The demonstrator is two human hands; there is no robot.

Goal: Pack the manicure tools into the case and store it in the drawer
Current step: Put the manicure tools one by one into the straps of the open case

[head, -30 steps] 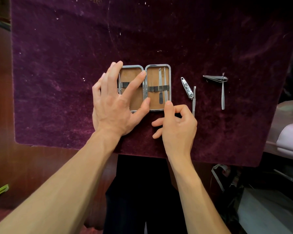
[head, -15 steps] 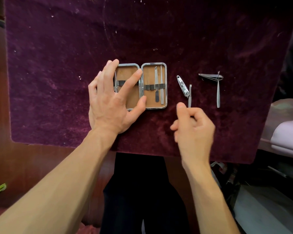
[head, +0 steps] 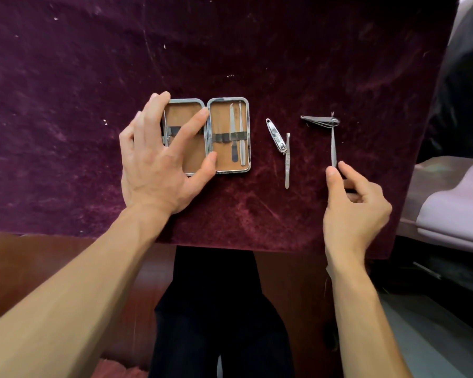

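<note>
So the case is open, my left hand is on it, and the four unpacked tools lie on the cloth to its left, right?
No. The head view shows the four unpacked tools on the cloth to the right of the case, not left. It is open, with your left hand on it.

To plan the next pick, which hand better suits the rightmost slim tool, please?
Right: the right hand has fingertips at the near end of the slim tool; the left hand rests on the open case.

Case (head: 222, 159) half-hidden under left hand (head: 159, 170)
</note>
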